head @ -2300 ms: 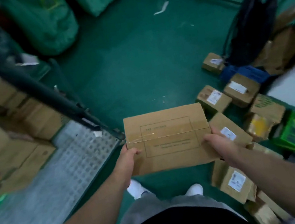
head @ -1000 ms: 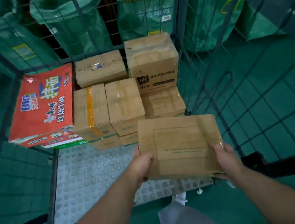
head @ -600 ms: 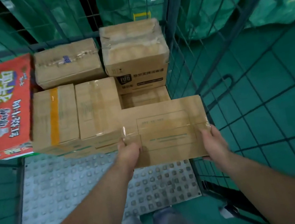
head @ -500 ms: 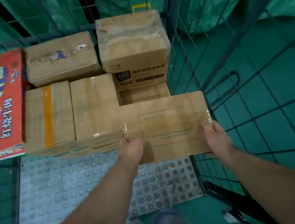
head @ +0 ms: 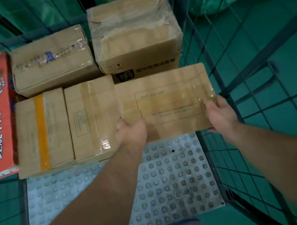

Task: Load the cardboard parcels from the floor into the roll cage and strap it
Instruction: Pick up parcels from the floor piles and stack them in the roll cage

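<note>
In the roll cage, the flat parcel is held just in front of the tall printed box. The left hand and the right hand each have a closed grip on a near corner. Better to lower it level, fingers out last.

Single head-worn view, steeply downward, close over the roll cage floor.
</note>
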`<state>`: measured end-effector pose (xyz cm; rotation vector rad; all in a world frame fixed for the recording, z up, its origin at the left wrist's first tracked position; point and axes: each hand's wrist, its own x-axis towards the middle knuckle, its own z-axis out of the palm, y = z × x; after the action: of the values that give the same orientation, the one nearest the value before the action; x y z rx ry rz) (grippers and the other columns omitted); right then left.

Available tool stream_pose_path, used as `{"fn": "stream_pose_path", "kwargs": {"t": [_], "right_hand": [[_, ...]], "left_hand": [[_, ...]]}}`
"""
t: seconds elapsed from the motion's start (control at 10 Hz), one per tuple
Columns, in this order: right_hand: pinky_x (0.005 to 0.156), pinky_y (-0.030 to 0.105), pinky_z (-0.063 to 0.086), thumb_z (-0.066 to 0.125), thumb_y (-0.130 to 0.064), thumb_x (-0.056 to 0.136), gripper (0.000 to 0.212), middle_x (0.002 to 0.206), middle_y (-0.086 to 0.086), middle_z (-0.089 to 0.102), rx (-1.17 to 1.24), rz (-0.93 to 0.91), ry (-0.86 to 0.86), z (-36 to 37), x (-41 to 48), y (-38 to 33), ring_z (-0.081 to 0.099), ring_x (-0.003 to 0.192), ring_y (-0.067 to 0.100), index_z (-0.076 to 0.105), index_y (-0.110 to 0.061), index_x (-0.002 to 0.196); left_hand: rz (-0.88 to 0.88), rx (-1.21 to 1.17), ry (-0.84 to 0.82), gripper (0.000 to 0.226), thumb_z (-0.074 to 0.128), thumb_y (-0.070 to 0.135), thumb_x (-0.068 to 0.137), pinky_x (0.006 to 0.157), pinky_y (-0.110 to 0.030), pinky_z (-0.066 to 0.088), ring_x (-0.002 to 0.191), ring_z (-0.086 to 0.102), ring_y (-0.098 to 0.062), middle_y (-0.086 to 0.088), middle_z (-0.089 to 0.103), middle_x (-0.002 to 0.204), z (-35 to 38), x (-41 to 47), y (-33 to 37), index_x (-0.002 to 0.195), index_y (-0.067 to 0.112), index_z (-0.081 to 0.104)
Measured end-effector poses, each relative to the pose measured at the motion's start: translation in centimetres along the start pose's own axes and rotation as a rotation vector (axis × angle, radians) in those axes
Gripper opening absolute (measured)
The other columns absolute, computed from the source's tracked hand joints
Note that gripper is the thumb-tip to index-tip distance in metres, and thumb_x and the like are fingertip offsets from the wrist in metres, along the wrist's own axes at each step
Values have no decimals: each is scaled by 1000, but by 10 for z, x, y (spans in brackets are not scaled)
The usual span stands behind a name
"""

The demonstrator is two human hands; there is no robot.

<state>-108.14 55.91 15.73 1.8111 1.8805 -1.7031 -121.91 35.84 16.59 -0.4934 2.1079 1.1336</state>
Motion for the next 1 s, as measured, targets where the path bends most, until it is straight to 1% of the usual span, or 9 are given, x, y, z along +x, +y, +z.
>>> {"fn": "stream_pose_path", "kwargs": {"t": [0.1, 0.2, 0.3, 0.4, 0.6, 0.7, 0.8, 0.9, 1.0], "right_hand": [[103, 47, 52, 57, -59, 90, 58, 129, -11, 60, -12, -92, 60, 17, 28, -23, 63, 115, 22, 35, -46, 143], [98, 36, 50, 69, -41, 90, 72, 135, 2, 58, 1, -70, 99, 40, 53, -31, 61, 114, 24, 32, -25, 149], [104, 42, 51, 75, -41, 88, 81, 142, 4, 55, -49, 111, 38, 56, 62, -16, 60, 118, 28, 27, -29, 153], [99, 56, 54, 76, -57, 82, 89, 150, 8, 49, -164, 172, 11, 57, 63, 1, 66, 114, 34, 23, -42, 151], [118, 43, 38, 72, -41, 93, 77, 149, -2, 54, -118, -33, 58, 65, 78, -14, 52, 136, 26, 30, -31, 156], [119, 51, 36, 69, -42, 95, 82, 158, 4, 44, -174, 14, 45, 68, 87, -16, 44, 142, 33, 20, -33, 160], [121, 45, 33, 63, -38, 100, 80, 159, 14, 39, -253, 69, 50, 71, 97, -19, 41, 143, 35, 14, -26, 162], [127, 43, 16, 57, -51, 100, 90, 167, 16, 18, -322, 152, 45, 68, 85, -24, 22, 154, 33, -1, -20, 163], [125, 45, 22, 57, -56, 98, 97, 167, 19, 18, -183, 158, 85, 65, 54, -11, 25, 151, 37, -6, -19, 162]], "left_hand": [[150, 54, 45, 79, 61, 37, 76, 97, -47, 57, 120, 58, -27, -3, 51, 139, -5, 9, 21, 150, 38, 34], [246, 376, 57, 81, 62, 32, 91, 114, -47, 40, 138, 36, -28, 0, 27, 152, -9, 11, 13, 158, 33, 18], [261, 629, 48, 51, 58, 34, 91, 97, -44, 50, 117, 51, -28, -6, 45, 131, -11, 11, -9, 138, 21, 42], [151, 544, -137, 23, 60, 31, 94, 60, -30, 55, 80, 67, -16, 0, 60, 113, -5, 17, -28, 115, 23, 56], [174, 497, -358, 43, 60, 28, 97, 56, -34, 56, 73, 69, -18, -4, 69, 107, 15, 32, -17, 138, 27, 49], [217, 483, -320, 39, 61, 22, 98, 57, -26, 51, 75, 60, -14, -2, 64, 100, 21, 47, 5, 135, 22, 50], [150, 545, -388, 44, 56, 21, 103, 56, -19, 51, 83, 57, -10, 3, 58, 107, 24, 55, 14, 145, 22, 42], [235, 721, -459, 51, 55, 20, 105, 85, -21, 45, 115, 53, -16, 4, 51, 128, 11, 24, 8, 154, 18, 37], [315, 732, -459, 41, 58, 28, 102, 84, -28, 43, 101, 53, -17, -1, 60, 118, -8, -12, -13, 140, 11, 56]]}}
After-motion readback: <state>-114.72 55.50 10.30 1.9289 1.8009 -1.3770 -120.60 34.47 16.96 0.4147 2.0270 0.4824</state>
